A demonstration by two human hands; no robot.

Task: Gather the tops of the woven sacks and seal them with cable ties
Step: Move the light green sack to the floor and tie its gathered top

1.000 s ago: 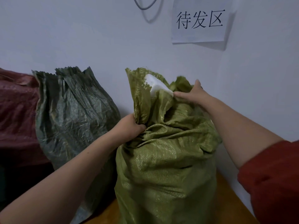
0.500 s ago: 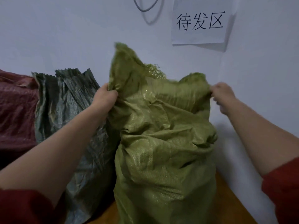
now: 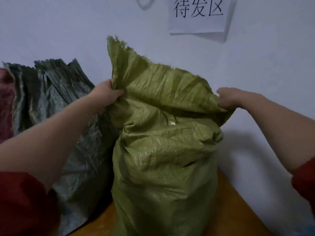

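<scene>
A full olive-green woven sack [image 3: 163, 159] stands upright in front of me on a wooden surface. My left hand [image 3: 106, 94] grips the left side of its top edge, where a frayed corner sticks up. On the other side my right hand [image 3: 229, 97] grips the right edge of the top. The loose top cloth is stretched wide between my two hands. No cable tie is in view.
A dark grey-green woven sack [image 3: 56, 106] stands just left, touching the olive one, its top bunched. A dark red sack [image 3: 6, 103] shows at the far left edge. A white wall with a paper sign [image 3: 197, 14] is close behind. The wooden surface [image 3: 238, 210] shows at lower right.
My hands left the crumpled sack mouth, rose and moved apart, pulling the top open and flat. The white contents seen earlier are now hidden behind the raised cloth.
</scene>
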